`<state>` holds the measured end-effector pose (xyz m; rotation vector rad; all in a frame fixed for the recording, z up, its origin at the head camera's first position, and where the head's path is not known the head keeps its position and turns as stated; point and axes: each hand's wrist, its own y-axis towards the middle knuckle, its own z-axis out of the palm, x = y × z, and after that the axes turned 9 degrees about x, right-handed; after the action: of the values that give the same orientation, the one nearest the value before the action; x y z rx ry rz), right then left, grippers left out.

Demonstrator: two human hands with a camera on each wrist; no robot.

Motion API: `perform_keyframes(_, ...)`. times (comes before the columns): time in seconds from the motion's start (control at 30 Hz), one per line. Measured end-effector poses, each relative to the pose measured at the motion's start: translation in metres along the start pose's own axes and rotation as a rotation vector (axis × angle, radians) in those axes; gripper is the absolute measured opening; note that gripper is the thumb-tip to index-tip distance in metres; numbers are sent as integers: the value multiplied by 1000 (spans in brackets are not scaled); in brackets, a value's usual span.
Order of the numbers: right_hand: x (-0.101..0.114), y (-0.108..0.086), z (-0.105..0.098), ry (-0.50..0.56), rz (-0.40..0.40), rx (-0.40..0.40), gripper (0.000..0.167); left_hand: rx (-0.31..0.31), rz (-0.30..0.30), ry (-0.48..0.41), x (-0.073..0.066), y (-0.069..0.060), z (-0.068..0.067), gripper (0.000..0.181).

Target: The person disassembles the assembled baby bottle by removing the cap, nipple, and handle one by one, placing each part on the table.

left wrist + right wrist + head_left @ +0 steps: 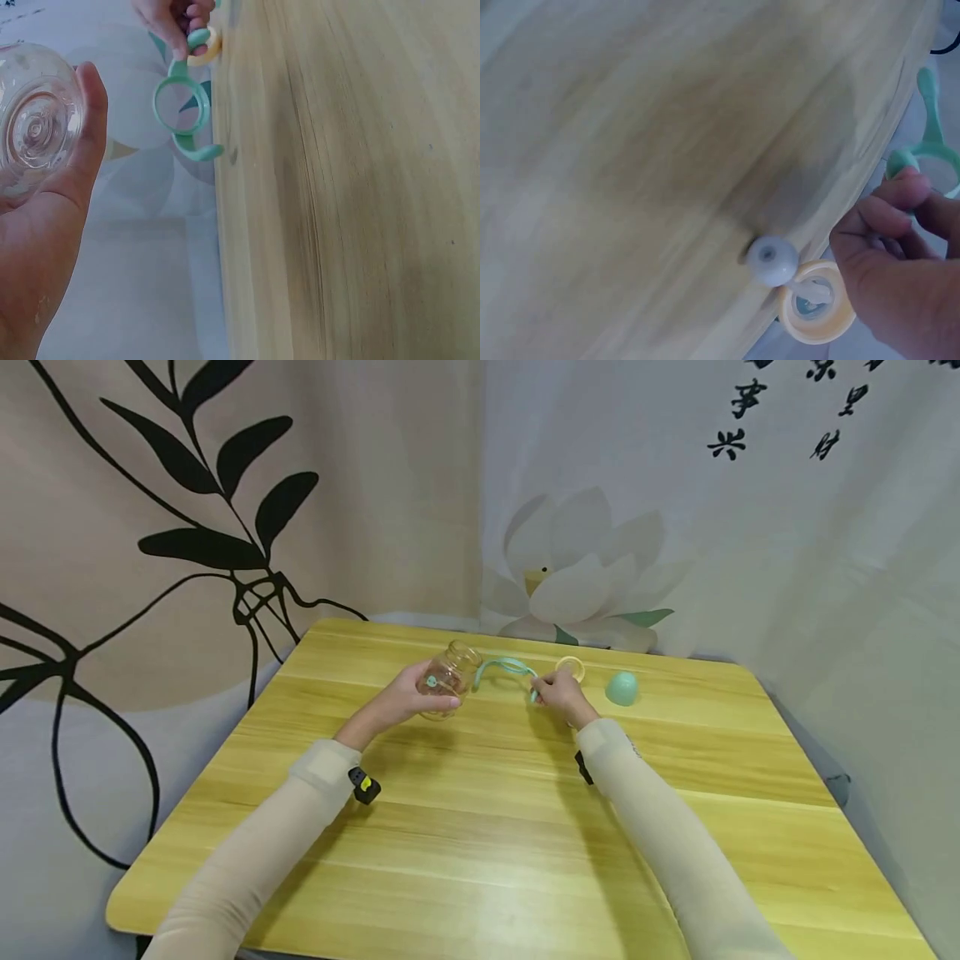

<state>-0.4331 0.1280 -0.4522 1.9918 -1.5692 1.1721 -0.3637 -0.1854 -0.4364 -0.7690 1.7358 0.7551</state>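
Observation:
My left hand grips a clear baby bottle, its open mouth tilted up and away; the left wrist view shows the bottle's round base. My right hand pinches one end of a mint-green two-handled bottle holder, a ring with a curved arm on each side. The holder is up off the table, between my hands and apart from the bottle. Just beyond my right hand lies a pale orange screw collar, with a white weighted straw ball beside it.
A mint-green domed cap stands on the wooden table, right of my right hand. Printed curtains hang close behind the table's far edge.

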Motion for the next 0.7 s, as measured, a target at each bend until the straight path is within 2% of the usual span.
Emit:
perform_keyframes(0.2,-1,8,1,-52,1,42,43,14,17,-29,-2,-4,0,50)
perform_keyframes(0.3,-4,15,-4,-83,7,26,43,4,28,-16,-6,-2,-1,50)
perform_keyframes(0.5,-7,25,-3,-218,38,-39,55,12,38,-1,-7,-3,0,50)
perform_keyframes(0.57,-7,25,1,-251,46,-72,52,15,38,4,-5,-4,1,51)
perform_keyframes(0.7,-5,21,7,-240,74,-100,38,15,34,9,-5,-7,-1,53)
